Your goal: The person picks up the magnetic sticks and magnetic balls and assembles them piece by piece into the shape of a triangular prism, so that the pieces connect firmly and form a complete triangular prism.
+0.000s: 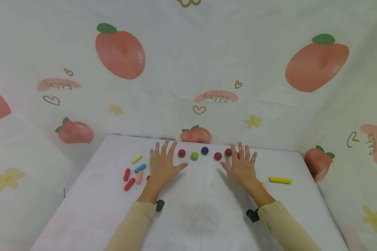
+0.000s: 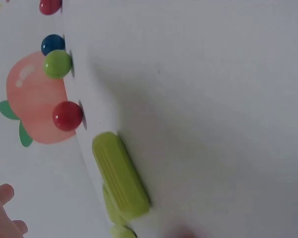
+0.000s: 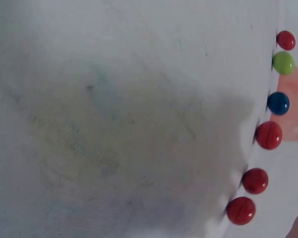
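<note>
On the white table [image 1: 207, 216], the left hand [image 1: 163, 164] and the right hand [image 1: 242, 165] lie flat with fingers spread, holding nothing. Between them, near the far edge, sit a red ball [image 1: 182, 152], a green ball [image 1: 194, 156] and a blue ball [image 1: 205, 150]. It seems a resting step; a next grasp would call for curling fingers round one small ball.

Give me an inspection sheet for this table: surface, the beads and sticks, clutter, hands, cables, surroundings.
Surface: white table, faint greyish smudge near the front middle.
Job's things: row of beads at the far edge, red bead, green bead, blue bead, more red ones toward the right hand. Short coloured sticks lie loose left of the left hand; a yellow stick lies apart at right.
Clutter: nothing seen.
Hands: left hand and right hand lie flat, fingers spread, holding nothing.
Cables: nothing seen; a small dark device sits at each wrist.
Surroundings: peach-print cloth hangs behind and at both sides.
</note>
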Motion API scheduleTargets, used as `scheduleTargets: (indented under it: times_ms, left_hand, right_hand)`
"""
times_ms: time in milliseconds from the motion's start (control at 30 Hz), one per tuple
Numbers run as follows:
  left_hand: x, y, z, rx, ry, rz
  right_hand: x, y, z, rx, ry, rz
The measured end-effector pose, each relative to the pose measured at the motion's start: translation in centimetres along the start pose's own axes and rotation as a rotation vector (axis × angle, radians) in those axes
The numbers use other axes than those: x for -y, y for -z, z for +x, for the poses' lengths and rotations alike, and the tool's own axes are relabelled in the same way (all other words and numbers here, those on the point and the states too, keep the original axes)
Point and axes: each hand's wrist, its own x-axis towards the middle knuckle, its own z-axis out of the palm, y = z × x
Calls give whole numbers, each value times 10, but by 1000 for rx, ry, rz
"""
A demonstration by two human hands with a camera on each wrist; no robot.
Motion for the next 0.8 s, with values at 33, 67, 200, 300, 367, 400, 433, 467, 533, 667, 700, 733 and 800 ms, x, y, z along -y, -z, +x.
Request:
scheduleTargets:
  times_ms: [33, 67, 200, 300, 367, 400, 433, 467, 533, 667, 700, 733, 800]
  left_hand:
    - [3, 0, -2, 0, 7, -9]
    - [5, 1, -4, 1, 15, -15]
    - [14, 3, -13, 22, 46, -45]
    - [18, 6, -20, 54, 78, -61]
    - [22, 7, -24, 76, 103, -76]
    - [23, 8, -25, 89, 118, -78]
    - [25, 9, -27, 104, 133, -84]
    - [27, 9, -28, 116, 143, -88]
    - [30, 10, -31, 140, 160, -85]
    - [36, 10, -34, 169, 179, -72]
    - [38, 9, -34, 173, 177, -67]
    - [39, 8, -35, 174, 174, -63]
    - [42, 8, -35, 176, 166, -57]
  right_hand:
    - [-2, -1, 1, 0, -5, 9]
    - [-4, -1, 1, -1, -11, 27]
    - [-12, 0, 5, 7, -53, 77]
    - [-17, 1, 10, 8, -91, 107]
    - [-19, 0, 14, 16, -111, 132]
    - [-20, -1, 15, 20, -120, 149]
    - [-21, -1, 17, 25, -129, 166]
    - [-22, -2, 19, 29, -137, 181]
    - [-24, -4, 21, 40, -151, 217]
    - [-25, -6, 25, 57, -192, 283]
    - [-25, -7, 25, 57, -202, 291]
    - [-24, -7, 26, 56, -212, 300]
    - [-23, -7, 28, 60, -237, 304]
